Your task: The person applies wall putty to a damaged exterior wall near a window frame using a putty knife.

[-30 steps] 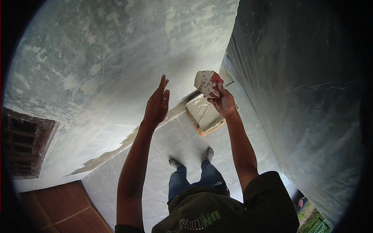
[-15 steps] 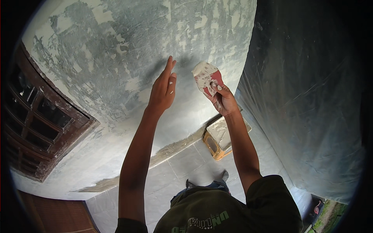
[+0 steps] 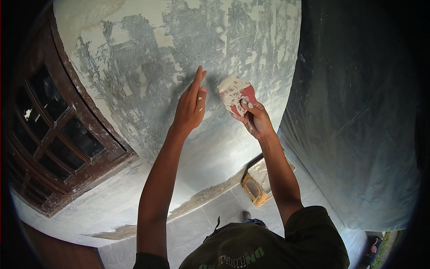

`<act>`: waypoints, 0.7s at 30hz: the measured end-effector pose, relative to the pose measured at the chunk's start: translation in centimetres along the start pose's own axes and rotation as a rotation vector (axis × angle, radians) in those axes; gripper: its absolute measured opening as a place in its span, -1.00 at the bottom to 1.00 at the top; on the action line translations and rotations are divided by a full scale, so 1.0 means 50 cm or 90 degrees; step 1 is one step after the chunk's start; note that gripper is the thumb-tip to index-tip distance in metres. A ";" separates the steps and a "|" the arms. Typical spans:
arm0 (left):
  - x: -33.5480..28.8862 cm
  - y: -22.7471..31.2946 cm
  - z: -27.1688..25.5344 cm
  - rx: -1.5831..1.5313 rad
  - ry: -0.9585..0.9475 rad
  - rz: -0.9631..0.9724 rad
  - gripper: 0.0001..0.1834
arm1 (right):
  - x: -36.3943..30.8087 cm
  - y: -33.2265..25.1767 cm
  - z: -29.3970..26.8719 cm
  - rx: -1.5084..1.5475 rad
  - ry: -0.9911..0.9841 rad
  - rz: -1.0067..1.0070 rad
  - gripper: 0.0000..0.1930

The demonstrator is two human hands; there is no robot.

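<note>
My right hand [image 3: 258,120] grips a red putty spreader [image 3: 247,94], its face smeared thickly with off-white putty. The thumb presses on the near part of the spreader, and bits of putty stick to it. To the left, my left hand [image 3: 190,106] is raised with fingers stretched out and holds nothing; small white flecks show on it. Both hands are in front of a grey wall [image 3: 148,71] with uneven off-white putty patches. Whether the left fingertips touch the wall, I cannot tell.
A brown wooden window frame [image 3: 96,154] with dark panes is set in the wall at left. A yellowish stool [image 3: 256,192] with a putty-covered top stands on the grey tiled floor [image 3: 210,215]. Dark plastic sheeting [image 3: 358,134] hangs along the right.
The view has shifted, so the window and stool appear lower and further right. My hands keep nearly the same pose, the right still gripping the spreader.
</note>
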State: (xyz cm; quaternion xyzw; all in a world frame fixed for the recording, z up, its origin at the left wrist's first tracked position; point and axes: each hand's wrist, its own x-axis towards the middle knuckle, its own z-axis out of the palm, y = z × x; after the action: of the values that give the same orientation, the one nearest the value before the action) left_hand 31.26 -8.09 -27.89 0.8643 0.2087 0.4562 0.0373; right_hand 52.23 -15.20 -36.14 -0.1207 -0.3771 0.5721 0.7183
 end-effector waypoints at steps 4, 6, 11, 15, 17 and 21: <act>0.019 -0.005 -0.018 0.016 0.017 0.012 -0.38 | 0.033 -0.010 0.028 -0.010 -0.032 -0.032 -0.73; 0.026 -0.008 -0.026 0.028 0.028 0.021 -0.38 | 0.048 -0.013 0.038 -0.018 -0.046 -0.040 -0.73; 0.060 -0.015 -0.052 0.056 0.079 0.084 -0.39 | 0.091 -0.027 0.056 -0.050 -0.077 -0.078 -0.73; 0.099 -0.007 -0.084 0.044 0.117 0.137 -0.40 | 0.124 -0.060 0.085 -0.120 -0.096 -0.121 -0.74; 0.114 -0.004 -0.091 0.050 0.144 0.160 -0.42 | 0.135 -0.074 0.094 -0.133 -0.110 -0.133 -0.74; 0.129 0.002 -0.108 0.052 0.147 0.159 -0.42 | 0.145 -0.092 0.121 -0.156 -0.114 -0.135 -0.75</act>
State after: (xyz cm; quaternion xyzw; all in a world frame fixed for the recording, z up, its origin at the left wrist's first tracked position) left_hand 30.16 -6.32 -19.77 0.8263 0.1213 0.5443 -0.0791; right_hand 51.90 -11.58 -26.26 -0.1154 -0.5169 0.4515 0.7181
